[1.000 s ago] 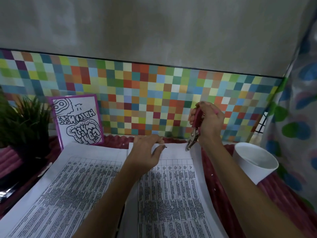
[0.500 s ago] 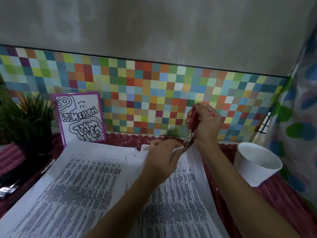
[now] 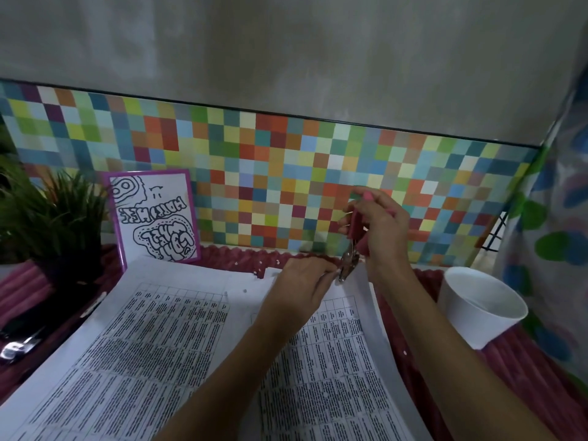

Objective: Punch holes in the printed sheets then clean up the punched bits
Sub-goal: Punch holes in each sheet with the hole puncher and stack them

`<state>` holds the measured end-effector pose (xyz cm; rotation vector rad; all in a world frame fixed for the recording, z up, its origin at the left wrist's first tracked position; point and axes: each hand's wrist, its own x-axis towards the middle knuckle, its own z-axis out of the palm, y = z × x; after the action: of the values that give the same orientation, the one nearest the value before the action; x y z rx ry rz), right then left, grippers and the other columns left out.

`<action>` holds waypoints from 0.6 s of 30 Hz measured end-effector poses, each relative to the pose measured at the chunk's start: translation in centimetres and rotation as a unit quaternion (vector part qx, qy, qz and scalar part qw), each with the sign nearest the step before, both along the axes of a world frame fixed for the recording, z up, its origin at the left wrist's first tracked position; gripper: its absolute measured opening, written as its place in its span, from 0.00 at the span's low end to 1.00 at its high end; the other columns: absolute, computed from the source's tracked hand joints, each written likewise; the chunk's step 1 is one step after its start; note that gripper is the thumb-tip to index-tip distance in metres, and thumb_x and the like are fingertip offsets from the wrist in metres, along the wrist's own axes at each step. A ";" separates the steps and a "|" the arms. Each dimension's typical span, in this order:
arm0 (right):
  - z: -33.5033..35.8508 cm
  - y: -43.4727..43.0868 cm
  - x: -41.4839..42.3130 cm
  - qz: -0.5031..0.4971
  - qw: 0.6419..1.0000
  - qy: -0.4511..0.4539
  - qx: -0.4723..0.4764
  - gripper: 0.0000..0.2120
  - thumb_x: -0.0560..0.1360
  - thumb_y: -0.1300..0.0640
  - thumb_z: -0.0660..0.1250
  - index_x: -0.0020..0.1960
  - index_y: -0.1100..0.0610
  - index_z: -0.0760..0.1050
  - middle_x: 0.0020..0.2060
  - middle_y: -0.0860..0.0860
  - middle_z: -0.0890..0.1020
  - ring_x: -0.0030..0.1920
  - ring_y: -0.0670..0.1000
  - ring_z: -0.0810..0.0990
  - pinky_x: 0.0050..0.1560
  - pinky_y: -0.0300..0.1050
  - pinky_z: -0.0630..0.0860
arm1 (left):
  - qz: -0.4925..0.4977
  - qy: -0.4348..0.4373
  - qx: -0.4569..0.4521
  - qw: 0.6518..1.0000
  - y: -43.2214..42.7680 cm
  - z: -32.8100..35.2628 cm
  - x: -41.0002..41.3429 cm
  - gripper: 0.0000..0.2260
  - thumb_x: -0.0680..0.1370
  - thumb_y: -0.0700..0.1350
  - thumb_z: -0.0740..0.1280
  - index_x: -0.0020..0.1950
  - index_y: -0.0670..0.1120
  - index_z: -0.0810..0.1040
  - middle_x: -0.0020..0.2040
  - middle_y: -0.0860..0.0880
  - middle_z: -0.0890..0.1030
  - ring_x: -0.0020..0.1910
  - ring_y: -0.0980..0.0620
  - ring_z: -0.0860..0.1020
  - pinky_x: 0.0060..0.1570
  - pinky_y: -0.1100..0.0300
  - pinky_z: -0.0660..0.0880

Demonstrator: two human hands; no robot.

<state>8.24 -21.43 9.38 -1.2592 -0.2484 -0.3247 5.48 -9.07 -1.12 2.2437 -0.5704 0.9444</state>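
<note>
At the far edge of the counter [image 3: 525,393], your right hand [image 3: 381,230] grips the hole punch [image 3: 348,265]. Its fingers [image 3: 346,222] are curled tight round the pink handles, and the metal head points down onto the top edge of the right sheet [image 3: 334,361]. Whether the head has bitten through the paper is too small to tell.

Your left hand [image 3: 302,288] lies on that same sheet, touching or nearly touching the punch head. Its fingers [image 3: 321,268] are bent together over the sheet's top edge and hold it; the tips are hidden. The sheet's right margin curls up off the counter.

The left sheet [image 3: 127,345] lies flat beside it, and the right sheet overlaps its inner edge. A few white punched bits [image 3: 245,291] lie on the paper near your left hand, with more scattered on the ribbed red cover along the back.

A white cup [image 3: 477,316] stands tilted just right of your right forearm, apart from the sheets. A purple-bordered card [image 3: 156,218] leans on the tiled backsplash [image 3: 286,173] behind the left sheet, with a green plant [image 3: 47,211] to its left. A dark tool with a metal part [image 3: 19,342] lies at the left edge, too dim to name.
</note>
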 end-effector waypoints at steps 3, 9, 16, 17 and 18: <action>0.3 -0.6 -0.1 0.012 0.997 0.014 0.070 0.11 0.78 0.69 0.60 0.54 0.62 0.78 0.34 0.56 0.80 0.31 0.53 0.77 0.31 0.42 0.77 | 0.019 -0.011 0.010 1.000 0.1 0.5 -0.2 0.05 0.78 0.43 0.67 0.53 0.45 0.81 0.47 0.50 0.82 0.45 0.56 0.73 0.49 0.66 0.64; -0.4 -0.8 -0.2 0.035 0.998 0.026 0.037 0.11 0.78 0.69 0.60 0.57 0.64 0.77 0.34 0.55 0.79 0.32 0.54 0.76 0.34 0.46 0.75 | 0.006 0.024 0.017 1.000 -0.4 0.0 -0.4 0.04 0.78 0.43 0.68 0.51 0.45 0.81 0.46 0.50 0.82 0.45 0.53 0.74 0.46 0.61 0.68; 0.0 -2.2 -1.0 0.028 0.992 0.043 0.118 0.12 0.78 0.71 0.59 0.55 0.62 0.77 0.39 0.59 0.81 0.34 0.56 0.78 0.35 0.47 0.77 | 0.013 0.016 0.040 0.999 -0.6 1.4 -1.0 0.05 0.78 0.42 0.67 0.52 0.44 0.81 0.47 0.49 0.81 0.46 0.56 0.68 0.48 0.62 0.64; 0.1 -2.2 -1.0 0.029 0.990 0.053 0.126 0.12 0.78 0.71 0.59 0.56 0.62 0.77 0.39 0.59 0.81 0.35 0.56 0.79 0.35 0.48 0.78 | 0.012 0.023 0.037 0.999 -0.8 1.5 -1.1 0.05 0.79 0.42 0.66 0.52 0.45 0.81 0.48 0.50 0.81 0.46 0.56 0.68 0.48 0.63 0.64; 0.0 -2.3 -1.1 0.028 0.992 0.056 0.108 0.13 0.78 0.71 0.60 0.58 0.62 0.77 0.39 0.57 0.82 0.36 0.56 0.80 0.36 0.48 0.79 | 0.009 0.039 0.027 0.999 -1.0 1.5 -1.2 0.06 0.79 0.43 0.66 0.52 0.45 0.81 0.48 0.51 0.81 0.47 0.56 0.69 0.48 0.63 0.64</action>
<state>7.13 -23.71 9.41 -1.0506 -0.1476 -0.2251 4.25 -10.09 0.42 2.3264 -0.5477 0.8546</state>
